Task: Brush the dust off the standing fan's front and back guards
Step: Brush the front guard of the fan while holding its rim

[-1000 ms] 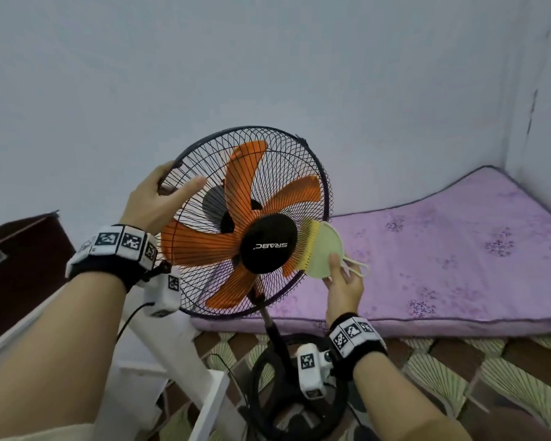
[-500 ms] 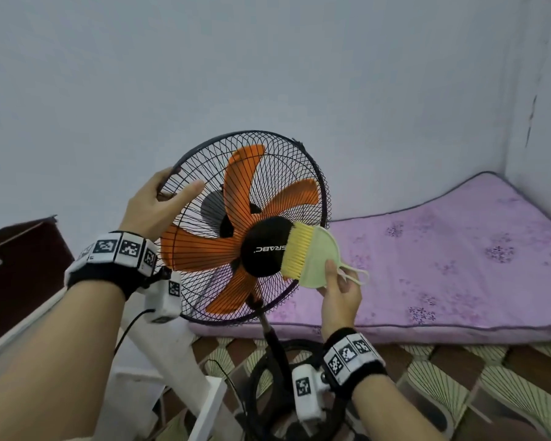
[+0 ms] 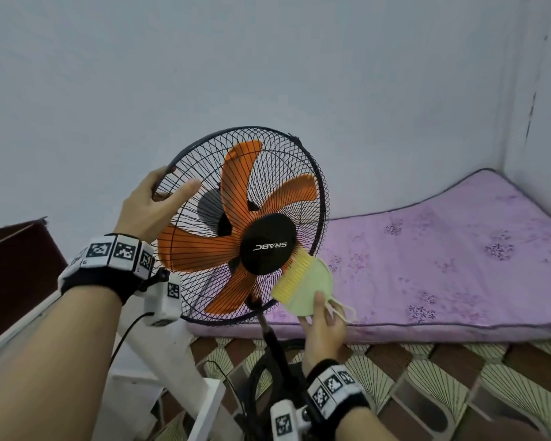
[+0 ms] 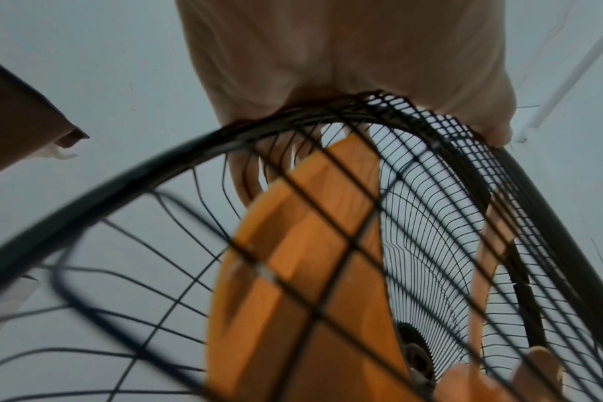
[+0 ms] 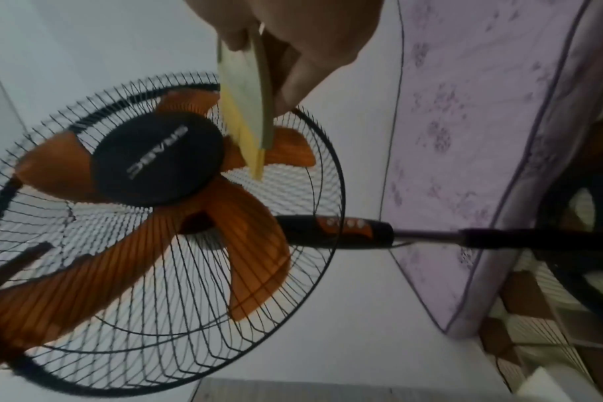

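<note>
A standing fan with orange blades (image 3: 236,243) and a black wire front guard (image 3: 268,173) faces me, its black hub (image 3: 268,244) in the middle. My left hand (image 3: 150,208) grips the guard's upper left rim (image 4: 327,108), thumb laid across the front wires. My right hand (image 3: 323,326) pinches a pale green hand brush (image 3: 309,288) with yellow bristles (image 3: 291,276). The bristles touch the front guard at its lower right, just beside the hub. In the right wrist view the brush (image 5: 248,89) meets the guard (image 5: 293,190) edge-on.
A purple mattress (image 3: 442,262) lies on the patterned floor (image 3: 458,377) to the right, against the wall corner. A white frame (image 3: 172,361) and a dark brown cabinet (image 3: 16,268) stand at the left. The fan's pole (image 3: 274,345) and round base (image 3: 261,393) are below, near my right wrist.
The brush swept from the guard's right edge in toward the hub, then down to the lower right of the hub. My left hand kept its grip on the rim.
</note>
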Tool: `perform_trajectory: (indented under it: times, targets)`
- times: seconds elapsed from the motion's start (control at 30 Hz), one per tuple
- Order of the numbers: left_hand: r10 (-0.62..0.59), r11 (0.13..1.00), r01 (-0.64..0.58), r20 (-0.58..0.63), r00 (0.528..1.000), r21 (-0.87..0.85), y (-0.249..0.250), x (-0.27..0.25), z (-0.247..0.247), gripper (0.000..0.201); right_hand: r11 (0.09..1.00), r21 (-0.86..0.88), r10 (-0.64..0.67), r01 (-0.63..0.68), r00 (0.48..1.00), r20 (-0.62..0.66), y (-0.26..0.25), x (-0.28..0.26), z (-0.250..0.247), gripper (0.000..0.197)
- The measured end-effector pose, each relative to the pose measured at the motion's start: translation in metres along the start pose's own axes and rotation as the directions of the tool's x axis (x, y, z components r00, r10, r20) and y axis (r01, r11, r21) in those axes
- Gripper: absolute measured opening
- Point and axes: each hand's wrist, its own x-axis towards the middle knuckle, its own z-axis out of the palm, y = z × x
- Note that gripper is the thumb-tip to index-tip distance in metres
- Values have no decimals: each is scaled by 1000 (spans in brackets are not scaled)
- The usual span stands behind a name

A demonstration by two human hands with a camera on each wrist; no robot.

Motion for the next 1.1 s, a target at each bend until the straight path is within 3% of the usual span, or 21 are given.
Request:
perform_trajectory:
  times: [0.13, 0.27, 0.4, 0.5, 0.6, 0.67, 0.77, 0.97, 1.1]
  targets:
    - [10, 1000, -10, -17, 1000, -8, 0, -6, 4, 72, 987, -158, -49, 31, 993, -109, 14, 21, 10, 13]
    - [4, 999, -5, -32, 999, -34, -1, -6, 1, 71, 988, -148, -77, 36, 956, -282, 6, 40, -7, 16]
    - [8, 1000, -8, -21, 1000, -25, -4, -5, 1, 73, 994, -46, -100, 97, 991, -88, -16, 28, -10, 8]
    - [1, 999, -2, -21, 1000, -32, -4, -5, 2, 73, 986, -62, -150, 153, 987, 61, -27, 20, -1, 5]
    - [6, 999, -7, -19, 1000, -38, -6, -8, -2, 72, 950, -221, -217, 219, 976, 34, -25, 40, 4, 14]
    - [11, 999, -12, -23, 1000, -41, -7, -11, -4, 72, 877, -407, -286, 256, 958, -12, -30, 59, 0, 18]
    - [2, 999, -3, -24, 1000, -50, -9, -12, -6, 71, 796, -534, -357, 286, 934, -33, -47, 77, -9, 11]
    - [12, 999, -12, -15, 1000, -49, -6, -16, -4, 70, 786, -304, -434, 539, 830, 350, -94, 43, -3, 34]
    - [26, 999, -27, -15, 1000, -32, -3, -22, -6, 70, 828, -115, -469, 549, 790, 394, -127, 29, 12, 29]
